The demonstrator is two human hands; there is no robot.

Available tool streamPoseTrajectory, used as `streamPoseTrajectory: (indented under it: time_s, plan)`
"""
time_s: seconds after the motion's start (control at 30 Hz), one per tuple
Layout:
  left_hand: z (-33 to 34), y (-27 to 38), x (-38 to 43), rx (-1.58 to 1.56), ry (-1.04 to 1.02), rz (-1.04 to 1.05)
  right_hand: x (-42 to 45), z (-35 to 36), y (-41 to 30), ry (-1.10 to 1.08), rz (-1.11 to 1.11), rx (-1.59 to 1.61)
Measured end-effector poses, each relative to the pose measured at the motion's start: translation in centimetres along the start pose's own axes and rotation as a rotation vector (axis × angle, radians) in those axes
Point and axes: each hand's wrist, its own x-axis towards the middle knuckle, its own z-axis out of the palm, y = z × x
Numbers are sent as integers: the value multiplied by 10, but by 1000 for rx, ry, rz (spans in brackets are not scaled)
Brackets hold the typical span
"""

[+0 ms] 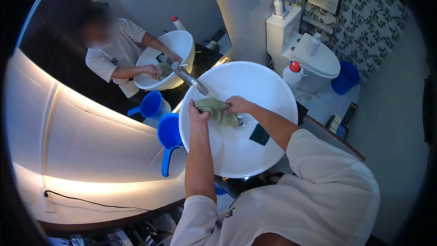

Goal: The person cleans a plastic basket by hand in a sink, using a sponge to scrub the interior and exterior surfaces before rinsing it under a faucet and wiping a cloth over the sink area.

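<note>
A wet-looking green cloth is stretched between my two hands inside a round white vessel sink. My left hand grips its left end near the sink's rim. The right end is pinched in my right hand. Just above the cloth is the spout of a metal faucet, with what looks like water coming from it. The cloth's lower edge lies beside the metal drain, where there are some suds. A dark green scouring pad rests on the basin below my right forearm.
A blue plastic dipper stands against the sink's left side. A white bottle with a red cap is at its right rim. A mirror rises behind the faucet. Beyond are a toilet, a blue bucket and a folded stepladder.
</note>
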Motion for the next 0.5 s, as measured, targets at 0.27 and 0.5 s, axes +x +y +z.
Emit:
streamPoseTrajectory:
  time_s: [0.27,0.5]
  plan:
    - [-37,-64,40,-121,-488,87,11,34,-81,672,-106,700]
    - [22,-68,8,344,57,211,19,11,-19,657,171,83]
